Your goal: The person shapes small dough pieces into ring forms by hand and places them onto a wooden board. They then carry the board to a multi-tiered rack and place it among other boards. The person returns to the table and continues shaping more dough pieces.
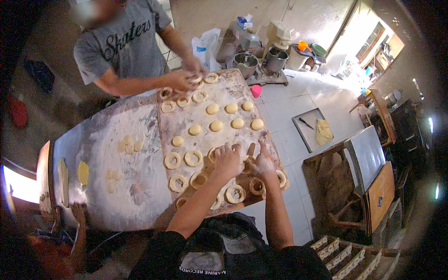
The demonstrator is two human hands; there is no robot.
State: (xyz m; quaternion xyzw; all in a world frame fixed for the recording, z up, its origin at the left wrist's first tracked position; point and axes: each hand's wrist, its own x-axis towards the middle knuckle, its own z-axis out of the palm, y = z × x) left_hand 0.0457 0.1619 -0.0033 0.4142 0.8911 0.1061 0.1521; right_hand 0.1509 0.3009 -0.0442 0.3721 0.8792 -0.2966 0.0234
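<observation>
At the right part of the floured wooden board (205, 144), my left hand (228, 161) and my right hand (262, 163) meet around a piece of pale dough (246, 161). Fingers of both hands are bent onto it, hiding most of its shape. Dough rings lie around my wrists, among them one left of my left hand (193, 151) and one below my hands (235, 187). Beyond my fingers sit several round dough balls (216, 126) in two rough rows. More rings (200, 92) lie at the board's far end.
Across the board, a person's hands (189, 79) handle a dough ring. Another person's hand (78, 213) rests by dough strips (83, 173) at the left. Mixers (276, 59), a pink cup (256, 91), a floor tray (303, 133) and a wooden rack (350, 259) stand around.
</observation>
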